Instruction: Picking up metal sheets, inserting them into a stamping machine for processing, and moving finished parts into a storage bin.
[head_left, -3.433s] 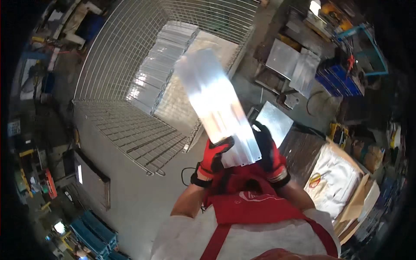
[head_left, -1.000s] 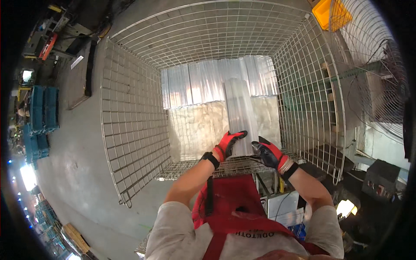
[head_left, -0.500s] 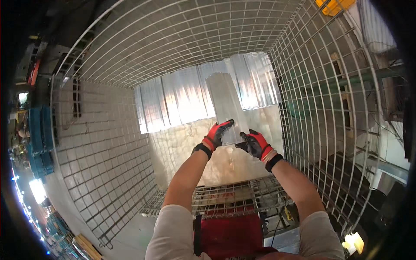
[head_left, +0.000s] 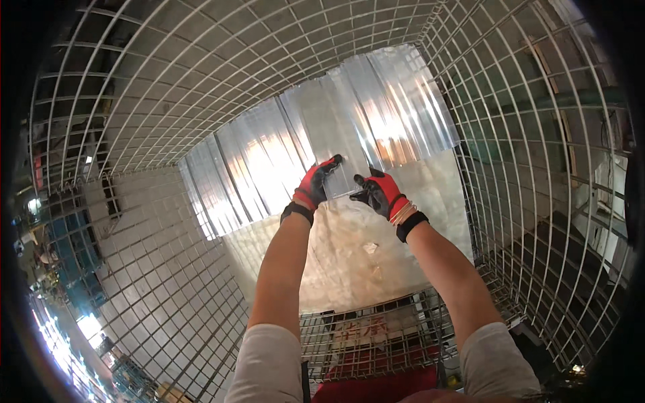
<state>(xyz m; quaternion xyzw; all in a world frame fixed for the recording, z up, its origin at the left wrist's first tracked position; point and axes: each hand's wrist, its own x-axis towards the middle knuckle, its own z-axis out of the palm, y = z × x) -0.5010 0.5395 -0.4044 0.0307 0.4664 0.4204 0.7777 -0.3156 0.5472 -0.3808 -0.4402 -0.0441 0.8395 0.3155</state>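
Note:
A long, flat, greyish see-through piece (head_left: 330, 124), perhaps plastic, lies lengthwise in a row of shiny flat pieces. My left hand (head_left: 318, 183), in a red and black glove, holds its near left edge. At its near right corner is my right hand (head_left: 381, 193), gloved alike, with fingers curled against the edge. To the left lie several shiny, clear or silvery strips (head_left: 252, 161), side by side. More such strips (head_left: 396, 111) lie on the right. Beneath the row spreads a pale, wrinkled sheet (head_left: 336, 255), with a small whitish scrap (head_left: 370, 248) on it.
A wire mesh cage (head_left: 168, 269) surrounds the work on all sides, its near wall (head_left: 376, 336) lower and folded down toward me. Outside on the left are blue-green stacked things (head_left: 77, 248). Something red (head_left: 376, 386) shows below the near mesh.
My view has leaned further into the cage. Both hands have moved away from me with the long piece, which now sits in line with the shiny strips at its sides.

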